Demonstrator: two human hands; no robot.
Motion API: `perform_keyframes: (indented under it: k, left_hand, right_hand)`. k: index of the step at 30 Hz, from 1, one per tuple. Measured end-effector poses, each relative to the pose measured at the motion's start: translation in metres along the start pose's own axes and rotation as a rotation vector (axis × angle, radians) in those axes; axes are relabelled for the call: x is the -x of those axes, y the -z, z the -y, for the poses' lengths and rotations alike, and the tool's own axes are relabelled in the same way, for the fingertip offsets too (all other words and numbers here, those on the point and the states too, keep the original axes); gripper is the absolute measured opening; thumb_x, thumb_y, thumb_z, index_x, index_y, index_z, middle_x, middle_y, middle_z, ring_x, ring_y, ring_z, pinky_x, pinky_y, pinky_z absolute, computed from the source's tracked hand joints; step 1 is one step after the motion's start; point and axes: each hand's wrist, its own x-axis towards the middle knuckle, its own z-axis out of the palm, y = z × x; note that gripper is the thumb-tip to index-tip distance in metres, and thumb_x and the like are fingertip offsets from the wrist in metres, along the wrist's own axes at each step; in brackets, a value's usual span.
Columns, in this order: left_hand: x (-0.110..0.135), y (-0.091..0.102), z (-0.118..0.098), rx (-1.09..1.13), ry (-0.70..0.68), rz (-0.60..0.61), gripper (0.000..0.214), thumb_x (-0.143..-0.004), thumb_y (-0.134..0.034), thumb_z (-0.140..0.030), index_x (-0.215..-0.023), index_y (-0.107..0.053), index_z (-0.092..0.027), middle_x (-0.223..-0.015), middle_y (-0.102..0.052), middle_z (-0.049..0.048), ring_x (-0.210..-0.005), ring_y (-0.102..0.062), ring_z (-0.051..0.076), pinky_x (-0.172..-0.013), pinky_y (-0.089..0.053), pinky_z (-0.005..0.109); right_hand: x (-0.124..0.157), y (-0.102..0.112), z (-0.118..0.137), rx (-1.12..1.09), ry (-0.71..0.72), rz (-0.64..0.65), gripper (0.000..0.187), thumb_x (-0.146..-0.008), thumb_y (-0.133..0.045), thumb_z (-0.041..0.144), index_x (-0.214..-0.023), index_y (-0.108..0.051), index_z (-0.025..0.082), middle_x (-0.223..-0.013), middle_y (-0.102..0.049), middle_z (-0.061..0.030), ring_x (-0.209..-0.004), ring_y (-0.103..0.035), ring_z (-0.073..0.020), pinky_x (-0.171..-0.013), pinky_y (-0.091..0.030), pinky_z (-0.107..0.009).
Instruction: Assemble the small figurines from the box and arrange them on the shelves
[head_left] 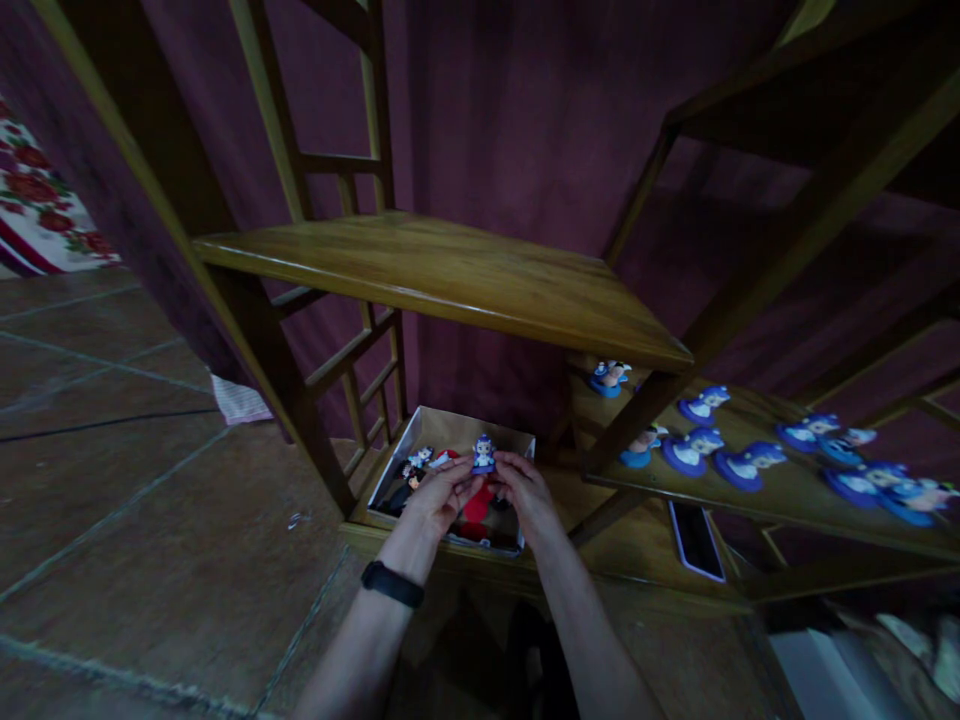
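Between my two hands is a small figurine (pixel 484 454) with purple hair and a white outfit on a purple-blue base. It is upright. The fingers of my left hand (pixel 444 492) close on its base from the left, and those of my right hand (pixel 525 484) from the right. Just below it is an open cardboard box (pixel 409 440) on the bottom shelf. Several other figurines lie inside, among them a dark-haired one (pixel 414 480) and red pieces (pixel 475 505). My hands hide part of the box's contents.
A wooden shelf board (pixel 450 265) juts out above the box. On a shelf to the right stand several figurines (pixel 750 465) with purple or blue bases. A phone (pixel 697 540) lies on the board below them. A wooden post (pixel 277 390) rises at the left.
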Motion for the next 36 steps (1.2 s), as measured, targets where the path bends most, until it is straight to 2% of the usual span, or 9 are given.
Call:
perform_keyframes:
  k: [6, 15, 19, 24, 30, 33, 36]
  left_hand:
    - [-0.001, 0.000, 0.001, -0.004, -0.014, -0.007, 0.015, -0.071, -0.059, 0.002, -0.078, -0.063, -0.011, -0.069, -0.068, 0.0047, -0.059, -0.064, 0.011, -0.062, -0.055, 0.022]
    - [0.004, -0.005, -0.003, -0.049, 0.029, -0.058, 0.006, -0.072, -0.062, -0.007, -0.073, -0.059, -0.012, -0.064, -0.067, 0.0054, -0.057, -0.064, 0.013, -0.056, -0.053, 0.021]
    - [0.006, -0.005, -0.002, -0.119, 0.024, -0.023, 0.007, -0.072, -0.064, -0.011, -0.078, -0.060, -0.011, -0.066, -0.067, 0.0066, -0.057, -0.064, 0.014, -0.055, -0.053, 0.022]
    - [0.009, -0.006, -0.001, -0.183, -0.012, 0.014, 0.010, -0.072, -0.065, -0.016, -0.080, -0.061, -0.012, -0.070, -0.068, 0.0063, -0.060, -0.065, 0.014, -0.059, -0.053, 0.024]
    - [0.014, -0.013, 0.000, -0.296, -0.078, 0.121, 0.025, -0.064, -0.073, -0.021, -0.086, -0.064, -0.013, -0.078, -0.068, 0.0057, -0.067, -0.064, 0.014, -0.066, -0.052, 0.026]
    - [0.014, -0.014, 0.003, -0.376, -0.112, 0.153, 0.039, -0.058, -0.078, -0.020, -0.095, -0.064, -0.014, -0.082, -0.068, 0.0060, -0.071, -0.064, 0.015, -0.070, -0.051, 0.027]
    - [0.011, -0.013, 0.006, -0.397, -0.142, 0.175, 0.045, -0.055, -0.080, -0.019, -0.096, -0.065, -0.013, -0.083, -0.069, 0.0061, -0.073, -0.064, 0.014, -0.072, -0.051, 0.027]
  right_hand:
    - [0.005, -0.005, 0.007, 0.000, 0.013, -0.039, 0.030, -0.058, -0.071, 0.038, -0.081, -0.064, 0.020, -0.088, -0.066, -0.0030, -0.078, -0.060, -0.0170, -0.067, -0.050, -0.029]
    - [0.001, -0.004, 0.004, 0.104, 0.047, -0.039, 0.030, -0.060, -0.068, 0.042, -0.081, -0.064, 0.020, -0.079, -0.065, -0.0020, -0.070, -0.060, -0.0158, -0.063, -0.048, -0.027]
    - [-0.002, -0.003, 0.004, 0.121, 0.035, -0.080, 0.032, -0.058, -0.069, 0.041, -0.082, -0.065, 0.020, -0.081, -0.066, -0.0021, -0.070, -0.060, -0.0156, -0.066, -0.048, -0.028]
    - [-0.006, 0.002, 0.000, 0.191, 0.064, -0.108, 0.035, -0.058, -0.070, 0.040, -0.086, -0.067, 0.020, -0.088, -0.068, -0.0026, -0.079, -0.060, -0.0170, -0.072, -0.046, -0.028]
    - [-0.009, 0.011, 0.001, 0.298, 0.093, -0.113, 0.035, -0.062, -0.067, 0.041, -0.092, -0.067, 0.021, -0.094, -0.068, -0.0027, -0.079, -0.060, -0.0168, -0.064, -0.045, -0.025]
    - [-0.010, 0.012, 0.006, 0.314, 0.079, -0.102, 0.035, -0.062, -0.067, 0.039, -0.091, -0.066, 0.021, -0.090, -0.068, -0.0022, -0.076, -0.060, -0.0160, -0.061, -0.045, -0.024]
    - [-0.010, 0.013, 0.011, 0.328, 0.080, -0.063, 0.032, -0.061, -0.068, 0.038, -0.087, -0.066, 0.020, -0.082, -0.068, -0.0009, -0.071, -0.059, -0.0145, -0.059, -0.044, -0.023]
